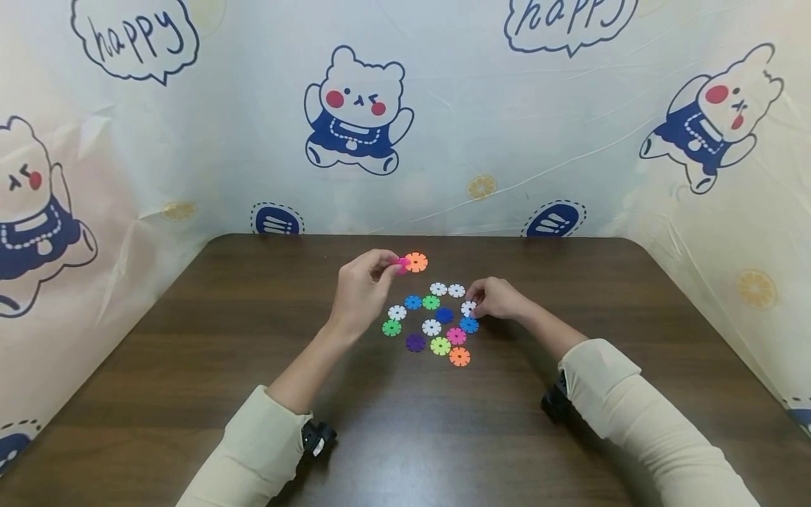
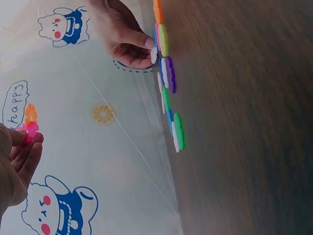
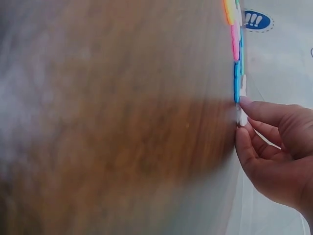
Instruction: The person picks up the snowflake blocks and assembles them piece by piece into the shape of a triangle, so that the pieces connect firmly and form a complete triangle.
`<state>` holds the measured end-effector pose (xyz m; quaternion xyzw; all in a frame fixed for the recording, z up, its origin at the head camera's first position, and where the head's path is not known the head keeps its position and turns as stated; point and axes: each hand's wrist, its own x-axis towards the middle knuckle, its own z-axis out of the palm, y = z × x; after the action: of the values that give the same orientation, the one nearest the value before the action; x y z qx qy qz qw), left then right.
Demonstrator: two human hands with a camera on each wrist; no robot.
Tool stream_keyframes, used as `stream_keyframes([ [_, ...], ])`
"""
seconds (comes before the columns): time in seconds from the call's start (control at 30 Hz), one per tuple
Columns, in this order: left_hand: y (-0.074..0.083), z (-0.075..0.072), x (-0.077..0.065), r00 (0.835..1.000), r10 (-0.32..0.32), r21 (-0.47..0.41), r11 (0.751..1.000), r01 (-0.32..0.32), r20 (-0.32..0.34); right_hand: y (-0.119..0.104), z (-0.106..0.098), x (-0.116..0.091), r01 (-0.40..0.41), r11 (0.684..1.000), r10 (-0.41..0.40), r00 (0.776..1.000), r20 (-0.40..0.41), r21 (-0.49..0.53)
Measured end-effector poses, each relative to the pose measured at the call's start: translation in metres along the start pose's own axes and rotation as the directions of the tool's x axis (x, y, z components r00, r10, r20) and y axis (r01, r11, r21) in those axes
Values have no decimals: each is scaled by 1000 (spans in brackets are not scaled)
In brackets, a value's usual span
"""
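Note:
My left hand (image 1: 362,292) pinches a pink snowflake disc (image 1: 402,265), and an orange snowflake disc (image 1: 416,262) sticks out from it to the right. Both are raised off the table in the left wrist view. My right hand (image 1: 498,298) holds a white snowflake disc (image 3: 243,116) between thumb and fingers at the right edge of the scattered pieces. Close by lie a light blue disc (image 1: 469,324) and a pink disc (image 1: 456,336). Left of these are a dark blue disc (image 1: 444,315), a purple disc (image 1: 415,343) and a yellow-green disc (image 1: 440,346).
The brown table (image 1: 190,380) carries several more notched discs, among them a green disc (image 1: 391,328) and an orange disc (image 1: 460,357). Behind it and along its sides hangs a printed curtain (image 1: 443,105). Dark wrist devices sit by both sleeves.

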<state>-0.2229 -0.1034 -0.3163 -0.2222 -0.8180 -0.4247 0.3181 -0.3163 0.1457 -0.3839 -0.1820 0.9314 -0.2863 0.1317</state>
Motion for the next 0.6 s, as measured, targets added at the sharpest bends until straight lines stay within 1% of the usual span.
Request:
stream_keyframes([
  [0.17, 0, 0, 0, 1000, 1, -17, 1000, -1, 1, 0, 0, -3, -9, 999, 10, 1000, -29, 34],
  [0.27, 0, 0, 0, 1000, 4, -21, 1000, -4, 0, -3, -1, -6, -11, 996, 16, 998, -56, 90],
  [0.37, 0, -1, 0, 1000, 2, -21, 1000, -1, 4, -6, -3, -11, -4, 983, 21, 996, -89, 182],
  [0.43, 0, -1, -1, 1000, -5, -20, 1000, 5, 13, -11, -4, -14, 22, 976, 7, 991, -132, 216],
  [0.5, 0, -1, -2, 1000, -16, -18, 1000, 16, 25, -16, -6, -19, 64, 968, -17, 982, -190, 244],
  [0.6, -1, 0, -3, 998, -39, -18, 999, 40, 51, -27, -8, -26, 141, 947, -52, 955, -293, 290],
])
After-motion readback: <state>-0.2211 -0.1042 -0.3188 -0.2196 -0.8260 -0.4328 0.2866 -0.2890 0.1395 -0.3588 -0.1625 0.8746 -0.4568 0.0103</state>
